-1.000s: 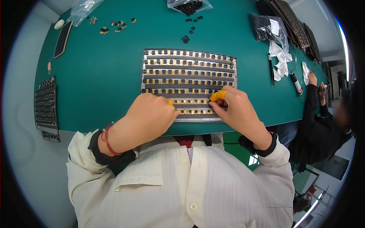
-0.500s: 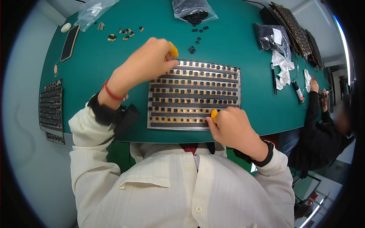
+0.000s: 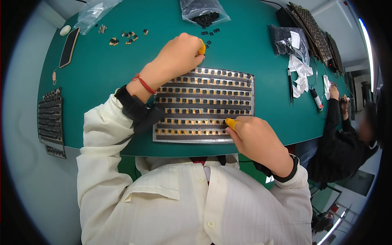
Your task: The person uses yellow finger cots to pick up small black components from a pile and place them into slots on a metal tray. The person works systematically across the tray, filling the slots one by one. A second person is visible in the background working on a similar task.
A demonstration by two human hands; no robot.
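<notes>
- On the green counter (image 3: 102,81), seen from the head camera, a metal tray (image 3: 204,107) of small dark parts set in rows lies straight before the person; every place below is told from this tray.
- At the tray's far edge the left hand (image 3: 177,55) reaches out, its fingers (image 3: 201,48) curled together, one tip wearing a yellow cot; it points at the loose black parts (image 3: 210,36) lying just beyond the tray. Whether it pinches one cannot be told.
- At the tray's near right corner the right hand (image 3: 255,136) rests with its fingers (image 3: 231,123) drawn together, a yellow-capped tip pressed on the second row from the near edge; anything held under it is hidden.
- A red cord (image 3: 143,83) circles the left wrist, which crosses the tray's left end over a dark cuff and a cream sleeve.
- Beyond the tray, past the loose parts, lies a clear bag (image 3: 204,12) of black parts.
- Far to the left beyond the tray sit scattered brown-and-black pieces (image 3: 122,36), a second clear bag (image 3: 96,12), a dark phone (image 3: 68,47) and a small white disc (image 3: 65,30).
- Left of the tray, at the counter's edge, lies a dark keyboard-like frame (image 3: 51,120).
- Right of the tray are a dark bag (image 3: 288,38), white crumpled paper (image 3: 300,71), a pen-like tool (image 3: 316,99) and stacked dark frames (image 3: 314,30).
- Further right of the tray another person in black (image 3: 347,143) works at the counter.
</notes>
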